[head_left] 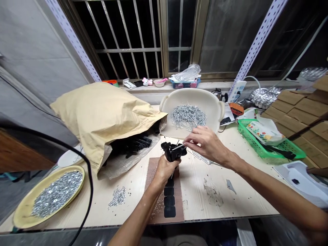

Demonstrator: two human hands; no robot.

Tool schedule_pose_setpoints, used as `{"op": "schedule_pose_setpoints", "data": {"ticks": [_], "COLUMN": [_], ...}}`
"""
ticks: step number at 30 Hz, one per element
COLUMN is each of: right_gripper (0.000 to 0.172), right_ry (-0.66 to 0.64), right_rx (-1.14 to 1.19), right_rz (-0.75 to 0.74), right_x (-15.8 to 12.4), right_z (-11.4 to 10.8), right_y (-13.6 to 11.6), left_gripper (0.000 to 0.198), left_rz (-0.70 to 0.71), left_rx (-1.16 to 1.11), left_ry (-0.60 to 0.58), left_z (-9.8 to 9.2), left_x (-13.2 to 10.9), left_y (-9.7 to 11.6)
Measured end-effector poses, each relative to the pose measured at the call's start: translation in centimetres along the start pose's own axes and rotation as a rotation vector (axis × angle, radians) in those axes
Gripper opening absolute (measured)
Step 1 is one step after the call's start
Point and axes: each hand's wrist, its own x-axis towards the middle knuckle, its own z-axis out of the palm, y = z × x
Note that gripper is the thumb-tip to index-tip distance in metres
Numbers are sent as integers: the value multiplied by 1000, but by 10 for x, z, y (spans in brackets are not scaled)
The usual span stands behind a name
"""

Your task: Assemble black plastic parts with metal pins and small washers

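Note:
My left hand is closed around several black plastic parts, held together in a bunch above the brown board. A long metal screw is pinched between the fingertips of my right hand, its far end at the black parts. Another metal shaft sticks up from the bunch. Beneath my left hand, flat black square pieces lie in a row on the brown board. More long screws lie on the table beneath my right hand. How far the pinched screw sits in the parts cannot be made out.
A white basin of long screws stands behind my hands. Left are an open paper sack of black parts and a yellow dish of small metal pieces. A green basket and stacked cardboard boxes are right.

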Motion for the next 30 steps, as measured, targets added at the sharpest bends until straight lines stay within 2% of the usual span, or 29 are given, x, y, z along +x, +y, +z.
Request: {"op": "schedule_pose_setpoints", "data": {"ticks": [6, 9, 11, 13, 14, 16, 17, 18, 21, 24, 27, 30], "right_gripper": [25, 29, 37, 31, 26, 23, 24, 24, 22, 21, 24, 24], "right_ry": [-240, -219, -144, -105, -130, -318, -441, -511, -621, -661, -669, -680], "right_rx": [-22, 106, 197, 174, 96, -174, -320, -381, -438, -459, -495, -519], "right_rz": [-139, -161, -88, 90, 202, 422, 500, 542, 548, 497, 448, 394], "right_x": [21, 24, 19, 5, -6, -34, -50, -65, -101, -118, -122, -120], "right_z": [0, -6, -8, -4, 2, 17, 26, 36, 62, 79, 84, 80], "right_y": [-9, -6, 8, 31, 44, 71, 81, 90, 103, 106, 108, 110], "left_gripper": [11, 17, 23, 30, 32, 33, 33, 32, 30, 30, 32, 30], "left_rz": [-21, -53, -95, -146, -160, -137, -121, -109, -99, -104, -246, -364], "left_rx": [-9, -96, -194, -295, -336, -382, -382, -372, -307, -299, -426, -501], "left_ry": [-39, -56, -57, -40, -18, 53, 80, 95, 92, 60, -23, -30], "left_z": [5, 4, 0, -8, -13, -22, -25, -27, -26, -19, -18, -23], "left_x": [-4, -5, -7, -9, -9, -10, -10, -9, -10, -13, -14, -13], "left_y": [8, 12, 16, 20, 22, 23, 22, 21, 15, 14, 20, 24]}}
